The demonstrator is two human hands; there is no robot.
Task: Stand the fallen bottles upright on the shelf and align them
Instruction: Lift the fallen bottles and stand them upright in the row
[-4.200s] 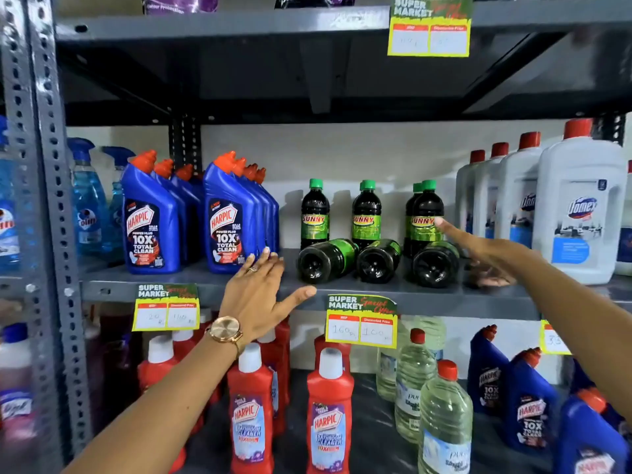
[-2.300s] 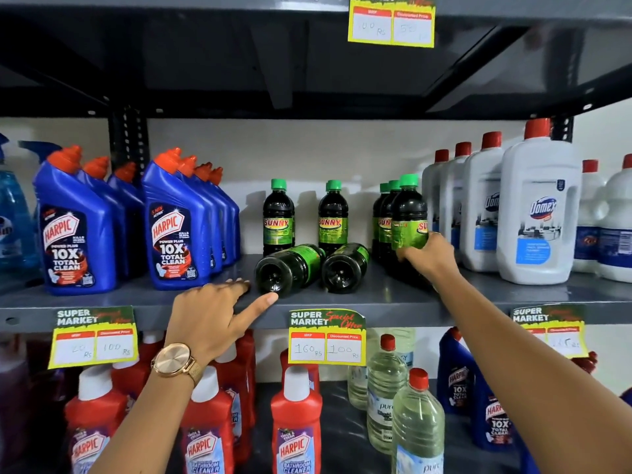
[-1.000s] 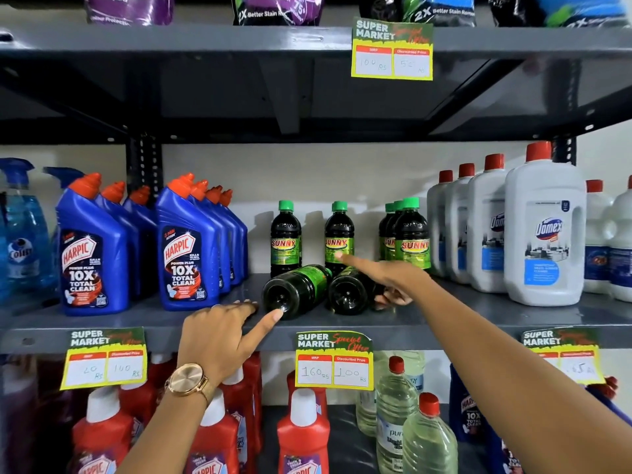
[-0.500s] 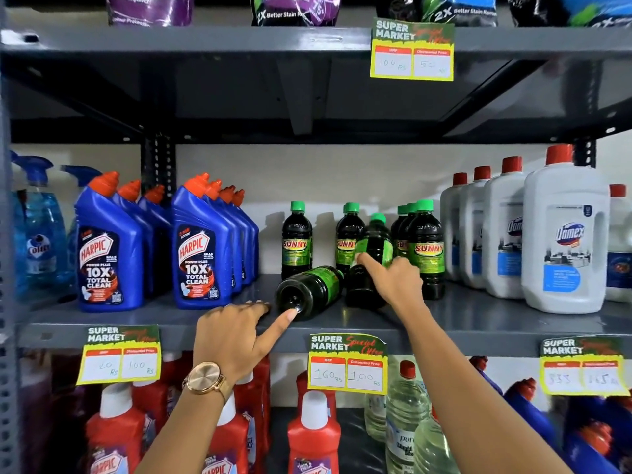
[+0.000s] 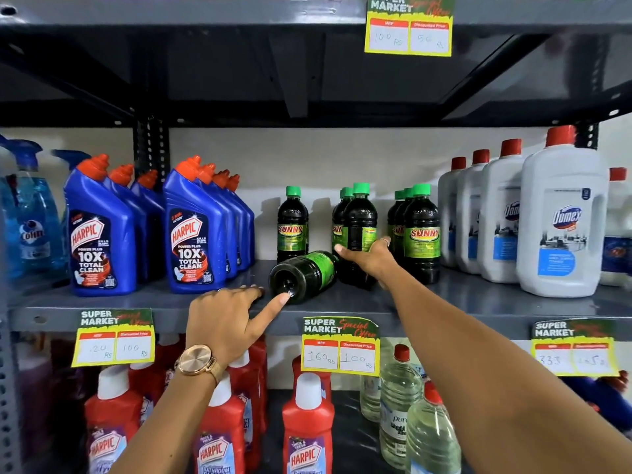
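Right hand [image 5: 367, 260] clamped on an upright dark bottle [image 5: 359, 230] just right of the one fallen bottle [image 5: 302, 275], which lies base-out on the shelf [image 5: 478, 302]. Left hand [image 5: 227, 318] fingers apart, thumb touching the fallen bottle's base. Risk: a nudge rolls the fallen bottle off the shelf edge, or the standing one tips when released.

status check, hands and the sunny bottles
Right hand grip on an upright Sunny bottle. Left hand open, thumb at the last fallen Sunny bottle. Nothing blocking it.
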